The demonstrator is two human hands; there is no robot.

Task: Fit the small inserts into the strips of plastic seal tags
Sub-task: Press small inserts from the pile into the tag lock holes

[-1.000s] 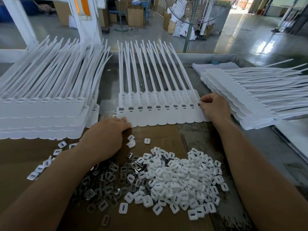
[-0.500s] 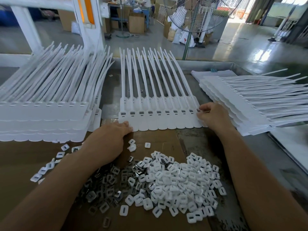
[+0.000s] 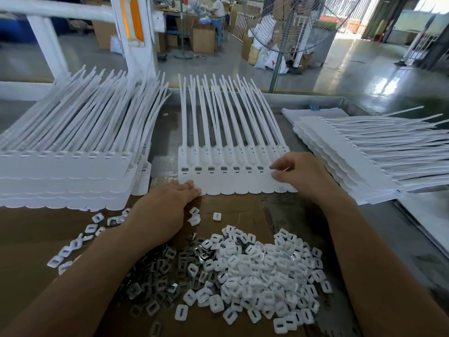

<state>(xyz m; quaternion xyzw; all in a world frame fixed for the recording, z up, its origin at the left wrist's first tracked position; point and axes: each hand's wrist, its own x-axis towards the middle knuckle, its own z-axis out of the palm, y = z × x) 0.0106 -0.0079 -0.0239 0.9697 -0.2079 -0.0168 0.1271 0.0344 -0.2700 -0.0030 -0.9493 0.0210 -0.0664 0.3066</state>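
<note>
left grip (image 3: 160,210) flat, still pressing strip (image 3: 233,184) | right grip (image 3: 303,173) curled, shifted left, contents unclear

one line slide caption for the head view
Left hand rests on a strip of seal tags, right hand pinches its right end, loose inserts heaped in front.

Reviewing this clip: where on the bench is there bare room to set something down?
Bare cardboard between the left stack and the scattered inserts; grey tabletop right of the right forearm, below the right stack. Crowded: the insert pile, and the centre strip where the left hand and right hand are.
</note>
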